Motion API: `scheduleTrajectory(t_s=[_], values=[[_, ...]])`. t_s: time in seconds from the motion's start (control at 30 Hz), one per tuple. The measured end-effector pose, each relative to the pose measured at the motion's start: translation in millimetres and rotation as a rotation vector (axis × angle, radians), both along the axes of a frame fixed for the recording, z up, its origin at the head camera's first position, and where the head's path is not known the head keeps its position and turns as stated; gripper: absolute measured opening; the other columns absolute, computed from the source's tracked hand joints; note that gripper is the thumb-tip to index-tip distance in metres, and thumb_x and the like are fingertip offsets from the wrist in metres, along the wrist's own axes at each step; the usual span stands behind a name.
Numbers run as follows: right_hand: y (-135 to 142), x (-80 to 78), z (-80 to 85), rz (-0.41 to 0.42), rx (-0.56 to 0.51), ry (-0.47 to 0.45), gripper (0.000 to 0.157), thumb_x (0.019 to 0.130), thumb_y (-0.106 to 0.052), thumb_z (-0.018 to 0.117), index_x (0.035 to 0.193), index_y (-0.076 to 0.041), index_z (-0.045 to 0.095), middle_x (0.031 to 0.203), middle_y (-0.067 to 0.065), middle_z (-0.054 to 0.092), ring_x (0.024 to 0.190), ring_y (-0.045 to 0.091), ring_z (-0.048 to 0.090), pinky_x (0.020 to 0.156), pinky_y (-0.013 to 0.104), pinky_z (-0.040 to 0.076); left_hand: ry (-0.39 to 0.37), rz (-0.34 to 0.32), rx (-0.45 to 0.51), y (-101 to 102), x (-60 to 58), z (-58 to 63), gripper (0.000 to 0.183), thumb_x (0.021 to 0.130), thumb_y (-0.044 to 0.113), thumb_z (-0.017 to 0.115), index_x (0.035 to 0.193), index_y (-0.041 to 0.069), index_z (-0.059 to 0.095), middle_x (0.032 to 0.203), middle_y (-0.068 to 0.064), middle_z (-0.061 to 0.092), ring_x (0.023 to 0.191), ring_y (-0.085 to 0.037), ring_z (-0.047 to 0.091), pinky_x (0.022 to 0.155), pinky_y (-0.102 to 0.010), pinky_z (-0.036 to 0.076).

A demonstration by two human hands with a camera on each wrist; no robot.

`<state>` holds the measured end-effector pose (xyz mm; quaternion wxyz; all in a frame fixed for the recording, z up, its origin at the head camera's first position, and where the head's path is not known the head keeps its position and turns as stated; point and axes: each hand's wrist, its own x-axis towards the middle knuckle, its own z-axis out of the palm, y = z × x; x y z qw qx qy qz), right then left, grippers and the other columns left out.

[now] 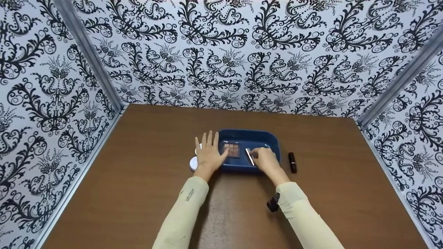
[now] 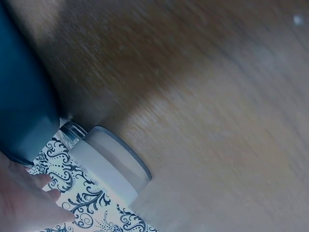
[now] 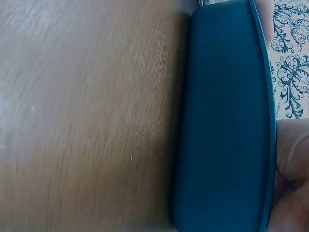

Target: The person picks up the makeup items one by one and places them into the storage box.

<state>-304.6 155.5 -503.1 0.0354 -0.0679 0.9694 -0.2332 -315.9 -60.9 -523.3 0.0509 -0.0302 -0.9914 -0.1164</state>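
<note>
A blue tray (image 1: 238, 169) holds a palette (image 1: 231, 150) with a grid of brownish pans. My right hand (image 1: 266, 159) is over the tray's right part and pinches a slim, pale, flat piece (image 1: 249, 156), seen nearly edge-on; I cannot tell its kind. In the right wrist view the tray's wall hides that piece, and the fingers (image 3: 292, 154) show beyond the rim. My left hand (image 1: 209, 154) spreads its fingers over the tray's left edge, thumb extended toward the palette. Beneath its outer side stands a white-lidded jar (image 1: 194, 164), seen larger in the left wrist view.
Another white round lid (image 1: 198, 149) shows partly behind the left hand. A black lipstick-like tube (image 1: 292, 162) lies right of the tray on the brown wooden table (image 1: 155, 148). Patterned panels (image 1: 221, 62) close off the back and sides.
</note>
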Motion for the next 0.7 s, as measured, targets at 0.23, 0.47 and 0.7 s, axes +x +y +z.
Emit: scheduleTrajectory(t_s=[0.23,0.47,0.7], values=[[-0.2,-3.5,5.4,0.051,0.031,-0.035,0.035,0.094,-0.002,0.056,0.125,-0.01,0.071,0.129,0.015,0.068,0.122,0.035,0.062,0.099,0.049,0.051,0.013,0.008,0.014,-0.1,-1.4,0.6,0.079,0.095,0.059,0.048,0.159,0.017,0.027,0.165,-0.011,0.028,0.155,-0.032,0.018,0.125,-0.059,0.004],[-6.0,-6.5,5.8,0.045,0.078,-0.093,0.044,0.096,-0.001,0.049,0.135,-0.014,0.064,0.137,0.015,0.063,0.124,0.034,0.061,0.098,0.048,0.052,0.001,0.011,0.022,1.2,-2.3,-1.7,0.08,0.095,0.06,0.048,0.159,0.017,0.027,0.165,-0.011,0.027,0.155,-0.032,0.018,0.125,-0.059,0.003],[-11.3,-6.5,8.4,0.042,0.134,-0.132,0.049,0.095,0.0,0.048,0.14,-0.015,0.06,0.138,0.015,0.062,0.12,0.033,0.062,0.095,0.048,0.053,0.001,0.006,0.012,1.4,-2.3,-2.5,0.081,0.094,0.061,0.048,0.159,0.016,0.027,0.164,-0.012,0.029,0.154,-0.032,0.02,0.125,-0.058,0.005]])
